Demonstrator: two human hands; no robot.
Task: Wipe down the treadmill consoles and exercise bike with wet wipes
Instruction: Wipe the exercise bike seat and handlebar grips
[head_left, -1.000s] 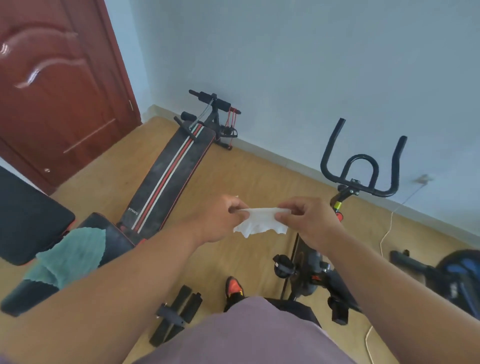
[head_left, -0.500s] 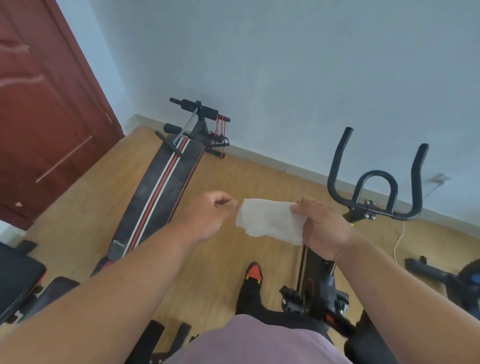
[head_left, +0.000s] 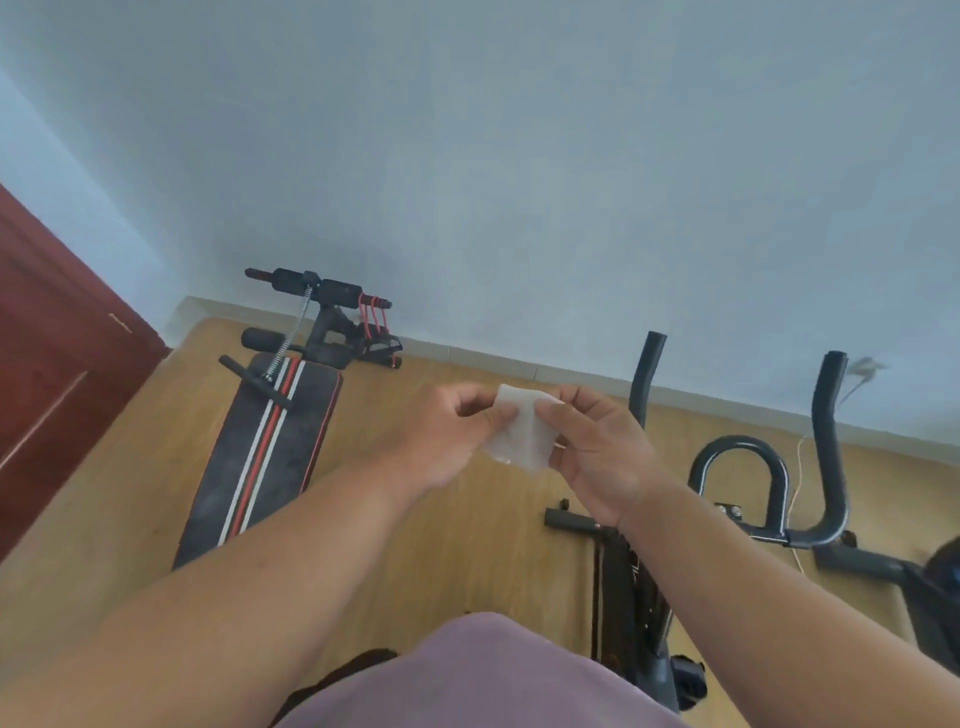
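We have brought our left hand (head_left: 447, 441) back onto the folded white wet wipe (head_left: 522, 434); both it and our right hand (head_left: 597, 457) now pinch it, fingers closed on it, with the black exercise-bike handlebars (head_left: 779, 467) at three o'clock, unwiped as far as we judge.

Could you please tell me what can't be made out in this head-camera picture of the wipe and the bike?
- Exercise bike: saddle and pedals not shown; right forearm and bottom edge hide its frame.
- Wet wipe: edges covered by the left hand and right hand; wetness not visible.
- Treadmill consoles: none in view.
- Sit-up bench: near end behind left forearm.
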